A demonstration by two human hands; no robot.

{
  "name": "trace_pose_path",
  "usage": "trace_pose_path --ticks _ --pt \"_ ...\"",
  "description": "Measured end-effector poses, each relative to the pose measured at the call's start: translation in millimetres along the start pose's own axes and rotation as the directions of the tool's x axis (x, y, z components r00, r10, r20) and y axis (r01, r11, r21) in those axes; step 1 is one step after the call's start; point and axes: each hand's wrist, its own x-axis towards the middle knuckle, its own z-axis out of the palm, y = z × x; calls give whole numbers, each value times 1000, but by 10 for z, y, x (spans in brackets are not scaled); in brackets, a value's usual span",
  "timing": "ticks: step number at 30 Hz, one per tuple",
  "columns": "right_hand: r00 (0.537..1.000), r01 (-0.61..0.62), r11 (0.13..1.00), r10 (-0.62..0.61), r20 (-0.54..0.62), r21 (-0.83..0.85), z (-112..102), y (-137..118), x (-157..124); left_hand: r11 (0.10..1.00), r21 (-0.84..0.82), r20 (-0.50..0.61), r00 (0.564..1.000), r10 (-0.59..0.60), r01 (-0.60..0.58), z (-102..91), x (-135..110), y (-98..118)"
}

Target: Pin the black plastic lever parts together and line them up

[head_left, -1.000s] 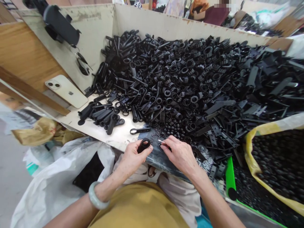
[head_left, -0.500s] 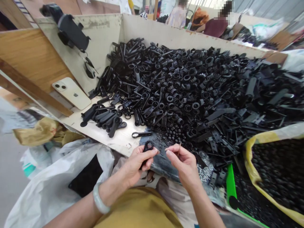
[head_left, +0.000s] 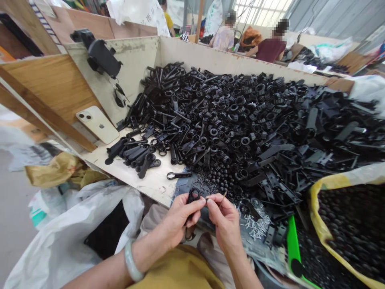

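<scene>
Your right hand [head_left: 224, 218] is up off the wooden desk [head_left: 153, 182], where a second ago it was picking among small bits. Thumb and forefinger are now pinched shut on a thin brownish pin [head_left: 223, 198], with the fingertips touching your left thumb. Your left hand [head_left: 180, 216] stays curled tight around the black plastic ring-headed piece [head_left: 193, 195], its ring end poking up above the fingers. It is lifted slightly and sits at the near desk edge, just in front of the big heap of black plastic parts [head_left: 240, 120]. Pin and piece have been brought together; can't tell if the pin is in. Loose pale metal pins [head_left: 255, 224] lie just right of your hands.
</scene>
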Motion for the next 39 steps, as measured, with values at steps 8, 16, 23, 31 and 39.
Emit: trace_pose_path --ticks 8,16,23,31,39 --pt "967 253 885 -220 127 -391 -115 -176 34 969 216 -18 991 129 -123 -40 61 -60" --pt "881 472 734 -366 301 -488 -266 -186 16 968 238 22 997 71 -74 -43 47 -1" --pt "945 325 832 -269 186 -449 -245 -225 -3 995 93 20 999 -35 33 -29 40 23" --pt "963 269 873 -234 134 -406 -251 -200 -35 991 -20 13 992 -129 129 17 42 -31" --pt "944 331 808 -283 172 -488 -312 -178 -90 986 -3 5 986 -167 167 62 59 -63"
